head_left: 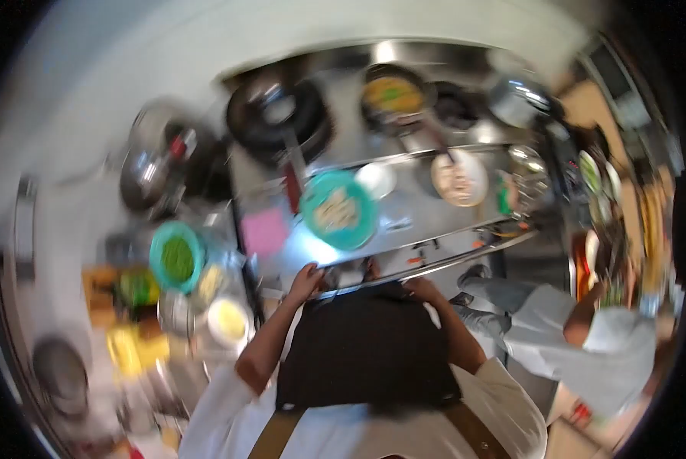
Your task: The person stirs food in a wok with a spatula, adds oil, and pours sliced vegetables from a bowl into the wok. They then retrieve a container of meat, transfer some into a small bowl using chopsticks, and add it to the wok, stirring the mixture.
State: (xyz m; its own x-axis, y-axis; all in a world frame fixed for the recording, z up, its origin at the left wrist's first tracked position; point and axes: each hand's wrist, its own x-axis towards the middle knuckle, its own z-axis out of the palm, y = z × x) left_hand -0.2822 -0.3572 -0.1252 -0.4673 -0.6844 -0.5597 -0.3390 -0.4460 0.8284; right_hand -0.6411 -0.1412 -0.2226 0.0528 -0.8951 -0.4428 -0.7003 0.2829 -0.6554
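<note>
The view is blurred by motion. My left hand (305,283) is at the left end of the stove's front rail (442,262), its fingers seemingly curled over it. Close to my black apron, my right hand (422,291) is just below the same rail; its fingers are smeared and partly hidden. Beyond my left hand, a turquoise bowl (368,222) of pale pieces stands on the steel stove top (404,161). Near it are a small white bowl (375,180), a pink square (265,232) and a white plate (477,180) with pale pinkish food and a utensil handle across it.
Behind stand a dark wok (240,115), a pan of yellow food with green on top (393,96) and a metal pot (511,99). At left are a turquoise bowl of chopped greens (198,252) and a bowl of yellow food (228,321). Another person (588,344) in pale clothing is at right.
</note>
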